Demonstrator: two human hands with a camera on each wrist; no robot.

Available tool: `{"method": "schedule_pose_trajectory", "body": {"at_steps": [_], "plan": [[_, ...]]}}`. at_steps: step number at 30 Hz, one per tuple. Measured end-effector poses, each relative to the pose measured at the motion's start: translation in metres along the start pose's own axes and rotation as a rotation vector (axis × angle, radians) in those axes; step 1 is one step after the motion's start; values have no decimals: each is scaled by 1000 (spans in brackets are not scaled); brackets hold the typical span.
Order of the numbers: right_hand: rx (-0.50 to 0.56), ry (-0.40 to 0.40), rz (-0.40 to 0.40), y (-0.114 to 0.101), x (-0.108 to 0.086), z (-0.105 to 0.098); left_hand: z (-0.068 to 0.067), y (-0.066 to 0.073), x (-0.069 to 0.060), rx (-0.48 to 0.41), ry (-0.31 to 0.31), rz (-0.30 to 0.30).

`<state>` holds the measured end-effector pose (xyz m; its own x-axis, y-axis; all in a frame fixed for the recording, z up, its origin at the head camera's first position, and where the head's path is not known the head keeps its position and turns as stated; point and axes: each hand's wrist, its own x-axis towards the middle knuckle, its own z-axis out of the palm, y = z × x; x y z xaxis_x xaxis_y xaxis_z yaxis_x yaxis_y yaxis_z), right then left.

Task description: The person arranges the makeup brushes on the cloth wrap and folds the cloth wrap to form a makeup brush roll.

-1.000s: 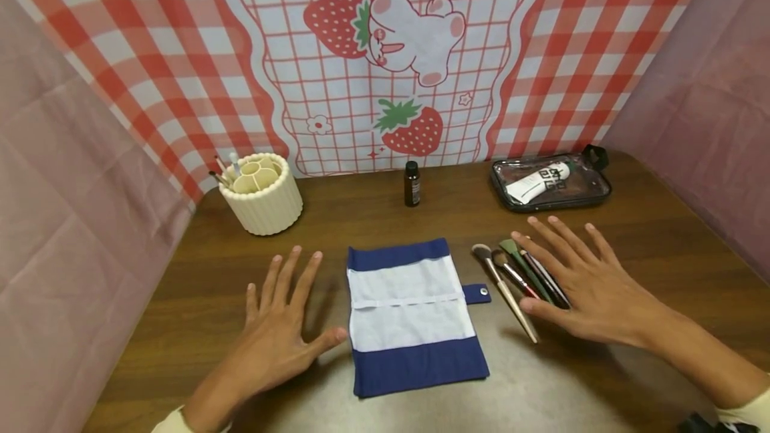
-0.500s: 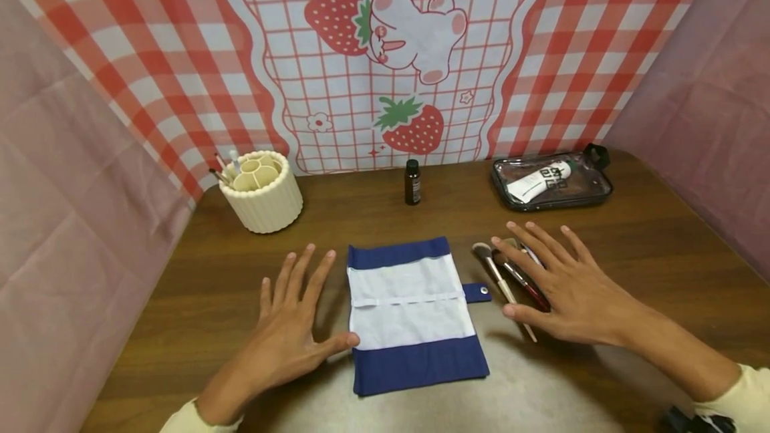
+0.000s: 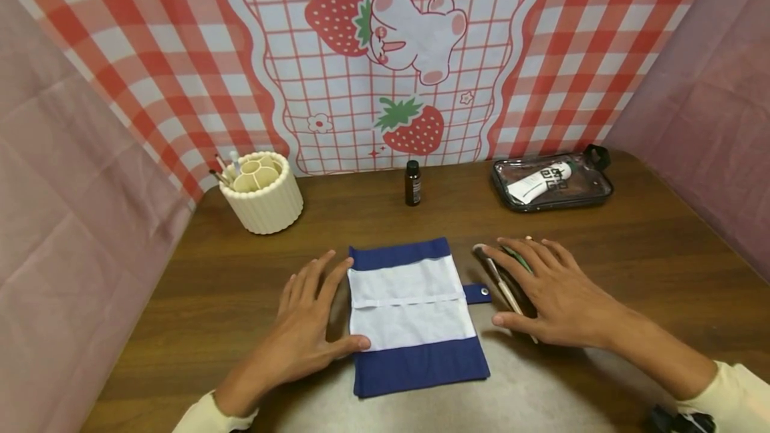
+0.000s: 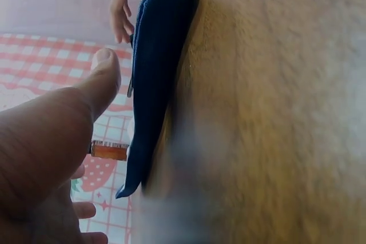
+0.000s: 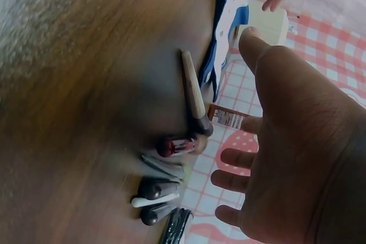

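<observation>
A blue and white cloth roll-up case (image 3: 415, 325) lies flat on the table, its snap tab (image 3: 478, 293) pointing right. My left hand (image 3: 303, 329) hovers at its left edge, fingers spread; the left wrist view shows the thumb (image 4: 104, 75) apart from the cloth. Over the makeup brushes to the right is my right hand (image 3: 565, 306), fingers fairly straight and holding nothing. A pale-handled brush (image 3: 506, 291) shows beside its thumb. Several other brushes are mostly covered by that hand in the head view; the right wrist view shows their handles, one of them red (image 5: 176, 147).
At the back left stands a cream ribbed holder (image 3: 263, 202) with a few thin tools. A small dark bottle (image 3: 412, 184) stands at the back middle. A clear black-edged pouch (image 3: 552, 180) with a white tube lies back right. A checked cloth hangs behind the table.
Both hands have moved inward: the left to the right, toward the cloth case, and the right to the left, further over the brushes. The case and brushes stay put.
</observation>
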<state>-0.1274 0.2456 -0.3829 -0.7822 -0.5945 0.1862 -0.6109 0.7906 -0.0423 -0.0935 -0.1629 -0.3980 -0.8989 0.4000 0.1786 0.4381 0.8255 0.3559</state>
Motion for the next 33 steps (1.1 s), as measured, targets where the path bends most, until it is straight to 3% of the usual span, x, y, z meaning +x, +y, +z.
{"method": "schedule_pose_trajectory", "body": {"at_steps": [11,23,33], "plan": [[-13,33,4,-5,2,6,7,1,4,-18,20,40],[-15,55,9,-8,5,11,11,-1,5,-34,-9,61],[-23,114,-49,-7,9,17,13,-5,4,-48,-20,78]]}}
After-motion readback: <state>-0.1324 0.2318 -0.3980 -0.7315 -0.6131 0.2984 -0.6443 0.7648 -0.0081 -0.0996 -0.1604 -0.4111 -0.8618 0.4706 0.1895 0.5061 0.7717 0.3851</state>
